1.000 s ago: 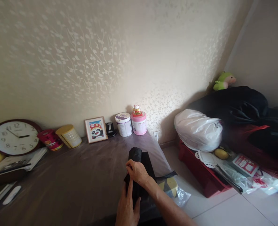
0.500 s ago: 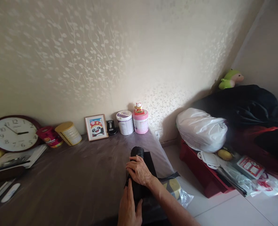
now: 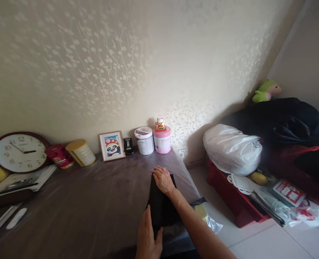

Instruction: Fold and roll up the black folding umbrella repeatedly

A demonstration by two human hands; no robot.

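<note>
A flat black piece, which looks like folded cloth or plastic, lies near the right edge of the covered table; I cannot tell its exact kind. My right hand rests on its far end with the fingers stretched out, hiding what is under the palm. At the near left side of the black piece is my left hand, thumb and fingers apart. Beside my right forearm, a clear plastic bag with something yellowish in it lies at the table's edge.
Along the wall stand a clock, a yellow can, a framed panda picture, a white tub and a pink tub with a cat figurine. Right of the table, a red box holds several items beneath a white bag.
My right hand has slid away from me to the far end of the black piece. The rounded black roll seen before no longer shows; the piece looks flat. My left hand has hardly moved.
</note>
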